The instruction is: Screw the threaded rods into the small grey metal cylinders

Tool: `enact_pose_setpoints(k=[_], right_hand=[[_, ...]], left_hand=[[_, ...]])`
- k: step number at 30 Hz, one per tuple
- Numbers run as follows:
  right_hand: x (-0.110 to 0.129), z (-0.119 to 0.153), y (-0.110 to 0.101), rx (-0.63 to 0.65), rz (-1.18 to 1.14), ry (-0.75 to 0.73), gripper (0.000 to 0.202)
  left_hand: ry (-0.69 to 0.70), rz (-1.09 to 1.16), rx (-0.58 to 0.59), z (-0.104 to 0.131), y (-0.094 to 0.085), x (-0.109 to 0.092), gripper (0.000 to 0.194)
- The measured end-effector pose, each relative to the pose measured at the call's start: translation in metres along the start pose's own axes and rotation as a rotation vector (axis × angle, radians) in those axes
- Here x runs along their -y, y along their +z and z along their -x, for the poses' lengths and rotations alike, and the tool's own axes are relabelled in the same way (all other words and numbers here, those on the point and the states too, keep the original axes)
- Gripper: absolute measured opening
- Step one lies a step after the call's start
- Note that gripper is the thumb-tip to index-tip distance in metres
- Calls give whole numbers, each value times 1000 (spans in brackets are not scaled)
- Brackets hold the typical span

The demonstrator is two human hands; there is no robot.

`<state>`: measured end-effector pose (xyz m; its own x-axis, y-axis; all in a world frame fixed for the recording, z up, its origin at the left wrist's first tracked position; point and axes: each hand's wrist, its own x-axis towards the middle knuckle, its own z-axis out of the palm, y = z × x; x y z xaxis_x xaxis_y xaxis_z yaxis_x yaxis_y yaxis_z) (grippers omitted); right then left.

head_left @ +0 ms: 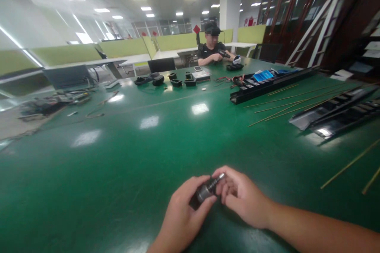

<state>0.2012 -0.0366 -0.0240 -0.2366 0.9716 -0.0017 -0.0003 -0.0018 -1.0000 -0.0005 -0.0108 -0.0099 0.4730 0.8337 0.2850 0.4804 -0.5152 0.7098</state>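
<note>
A small dark metal cylinder with a ringed, narrower neck and a shiny silver tip [204, 192] is held just above the green table [124, 166]. My left hand [185, 209] closes around its thick body, thumb on the near side and fingers on the far side. At the silver end, my right hand [242, 195] has its fingers curled inward, the index finger against the tip. The part points up and to the right between both hands. My left palm hides its lower end.
Across the table sits a person [212, 47] holding a dark tool. Small black trays [190, 82] stand near the far edge. Black metal channels [267, 83] and thin brass-coloured rods [285, 104] lie on the right. Assorted parts [44, 106] are spread at the left.
</note>
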Motion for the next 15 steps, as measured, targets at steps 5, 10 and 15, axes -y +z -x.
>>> enact_pose_setpoints(k=[5, 10, 15], right_hand=[[2, 1, 0, -3, 77, 24, 41], [2, 2, 0, -16, 134, 4, 42], [1, 2, 1, -18, 154, -20, 42]], left_hand=[[-92, 65, -46, -3, 3, 3, 44], [-72, 78, -7, -6, 1, -3, 23], [-38, 64, 10, -6, 0, -5, 20]])
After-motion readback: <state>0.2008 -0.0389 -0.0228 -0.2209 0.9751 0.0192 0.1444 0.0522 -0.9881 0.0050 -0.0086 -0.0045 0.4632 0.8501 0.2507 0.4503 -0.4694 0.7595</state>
